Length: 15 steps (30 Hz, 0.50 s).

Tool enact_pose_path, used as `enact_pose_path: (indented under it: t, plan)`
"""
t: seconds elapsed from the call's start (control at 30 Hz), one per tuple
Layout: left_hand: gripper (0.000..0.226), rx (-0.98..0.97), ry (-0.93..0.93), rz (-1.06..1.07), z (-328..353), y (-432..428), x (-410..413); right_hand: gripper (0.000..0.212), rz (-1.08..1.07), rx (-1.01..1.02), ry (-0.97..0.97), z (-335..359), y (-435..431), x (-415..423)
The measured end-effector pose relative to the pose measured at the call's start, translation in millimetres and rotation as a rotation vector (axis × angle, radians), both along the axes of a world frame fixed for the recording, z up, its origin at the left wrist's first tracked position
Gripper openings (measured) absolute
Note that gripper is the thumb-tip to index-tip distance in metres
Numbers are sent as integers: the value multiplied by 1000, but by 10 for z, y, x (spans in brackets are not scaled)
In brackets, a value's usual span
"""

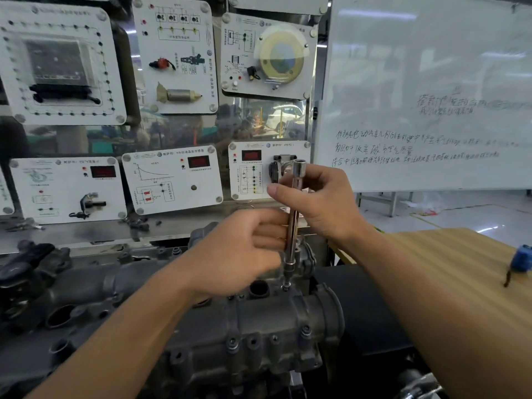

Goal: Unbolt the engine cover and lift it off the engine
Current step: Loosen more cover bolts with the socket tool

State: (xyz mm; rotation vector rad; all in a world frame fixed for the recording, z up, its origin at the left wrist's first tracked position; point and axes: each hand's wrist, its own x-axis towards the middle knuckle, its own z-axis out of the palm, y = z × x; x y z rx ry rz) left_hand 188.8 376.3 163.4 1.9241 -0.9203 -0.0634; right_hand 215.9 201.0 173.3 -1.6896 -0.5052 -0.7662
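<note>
A long chrome socket wrench [294,214] stands almost upright, its lower end seated on a bolt [285,287] at the far right of the dark grey engine cover [244,321]. My right hand [319,203] grips the upper part of the shaft, just below the open socket head. Lower down, the fingers of my left hand [244,249] curl around the shaft. Other bolts show along the cover's near flange.
Behind the engine stands a board of white training panels [172,180] with sensors and red displays. A whiteboard [431,96] with handwriting fills the upper right. A wooden table [460,254] at the right carries a small blue object [522,259]. Dark engine parts lie at the left.
</note>
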Motion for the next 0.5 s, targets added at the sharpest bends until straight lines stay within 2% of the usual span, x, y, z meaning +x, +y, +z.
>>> enact_pose_path:
  t: [0.13, 0.23, 0.4, 0.5]
  plan:
    - [52, -18, 12, 91, -45, -78, 80, 10, -36, 15, 34, -77, 199, -19]
    - [55, 27, 119, 1, -131, -191, 12, 13, -69, 114, 45, -74, 276, -27]
    - [62, -21, 95, -30, -130, 67, -71, 21, -93, 161, 30, -58, 181, -64]
    - [40, 11, 73, 34, -108, -163, -101, 22, -149, 164, 37, -99, 431, -38]
